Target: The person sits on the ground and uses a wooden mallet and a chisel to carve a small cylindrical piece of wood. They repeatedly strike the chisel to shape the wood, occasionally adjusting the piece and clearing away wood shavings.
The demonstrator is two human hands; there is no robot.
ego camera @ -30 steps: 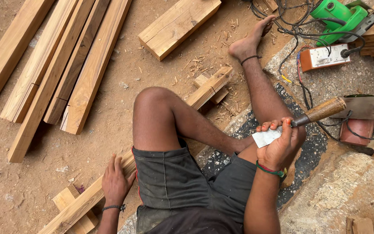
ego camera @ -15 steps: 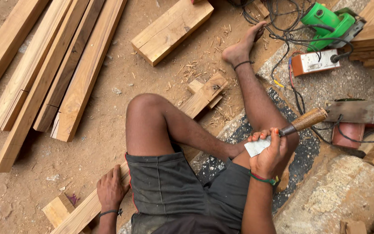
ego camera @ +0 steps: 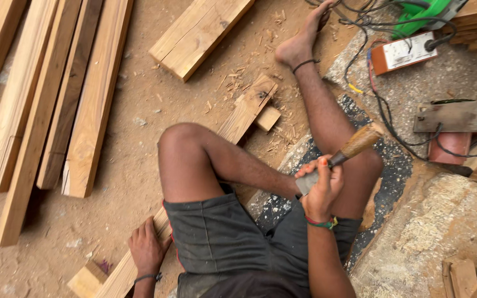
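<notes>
The right hand (ego camera: 320, 185) has drawn the chisel (ego camera: 340, 157) closer to the knee, fist closed round its blade. The left hand (ego camera: 147, 248) stays flat on the plank (ego camera: 244, 113) under the legs.

We have one view only, from a camera on the person's head, looking steeply down past the lap and legs to the dirt floor (ego camera: 111, 237). It sits close over the thighs, while planks (ego camera: 56, 110) near the floor's left edge lie farther off.
</notes>
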